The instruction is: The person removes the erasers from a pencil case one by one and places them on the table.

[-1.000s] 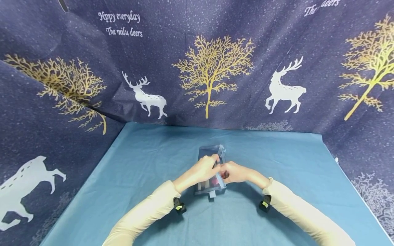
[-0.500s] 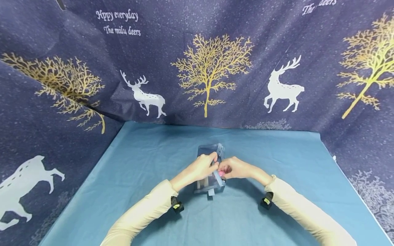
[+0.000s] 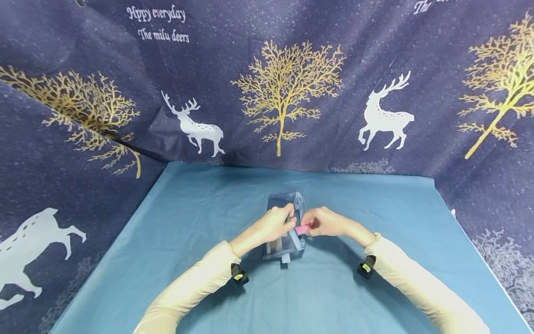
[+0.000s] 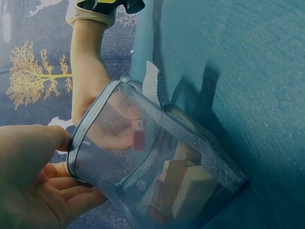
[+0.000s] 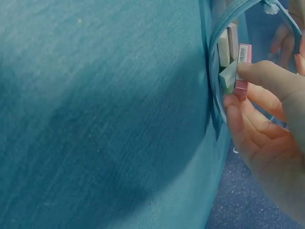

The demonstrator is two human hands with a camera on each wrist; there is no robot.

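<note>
A mesh zip pouch [image 3: 277,201] lies on the blue cloth in the head view, its zipped mouth spread on the right side. My left hand [image 3: 273,226] pinches the mouth's edge between thumb and fingers. At the opening, my right hand [image 3: 327,222] holds a pink eraser [image 3: 301,229] by its end. The right wrist view shows a white barcode label on this eraser [image 5: 245,52], which is still within the pouch's rim. Beside it, a pale green block [image 5: 228,77] and other pale blocks sit inside. Through the mesh, cream blocks [image 4: 193,188] show in the left wrist view.
Blue cloth [image 3: 200,204] covers the table around the pouch. A dark curtain [image 3: 250,28] printed with deer and trees hangs behind and at the sides. A pale fabric tab [image 3: 285,258] sticks out from the pouch's near end.
My right hand has drawn back slightly up and to the right from the pouch's mouth, bringing the pink eraser into clear view. The left hand keeps its grip on the edge.
</note>
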